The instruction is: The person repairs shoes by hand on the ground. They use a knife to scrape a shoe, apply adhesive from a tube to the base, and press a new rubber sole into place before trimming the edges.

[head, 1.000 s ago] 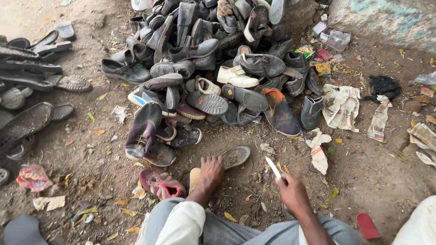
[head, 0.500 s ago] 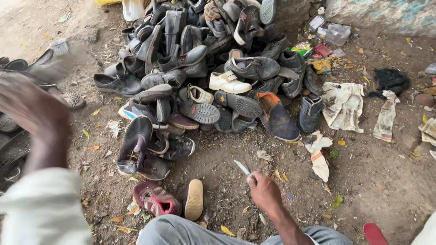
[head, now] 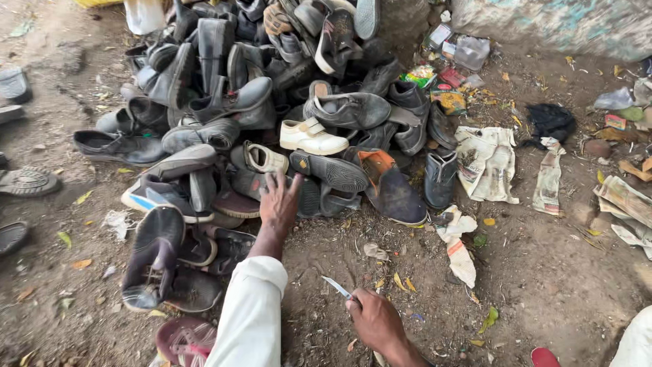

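My left hand (head: pixel 280 200) reaches forward with fingers spread onto the front of a big pile of worn shoes (head: pixel 272 102), its fingertips at a dark shoe (head: pixel 309 194) just below a cream strap shoe (head: pixel 312 137). It holds nothing. My right hand (head: pixel 375 321) stays low near the bottom edge, closed on a small knife (head: pixel 337 287) whose blade points up and left over the dirt. A white sleeve (head: pixel 251 312) covers my left forearm.
Loose dark shoes and soles lie at the left edge (head: pixel 28 181). A red sandal (head: pixel 185 340) sits by my left arm. Crumpled newspaper (head: pixel 485 163) and litter (head: pixel 441 81) spread at the right, before a painted wall (head: pixel 557 24). Bare dirt ground (head: pixel 543 272) lies at lower right.
My left hand swung from the far left, raised near the camera, forward onto the shoe pile. The view moved closer to the pile. My right hand with the knife stayed low.
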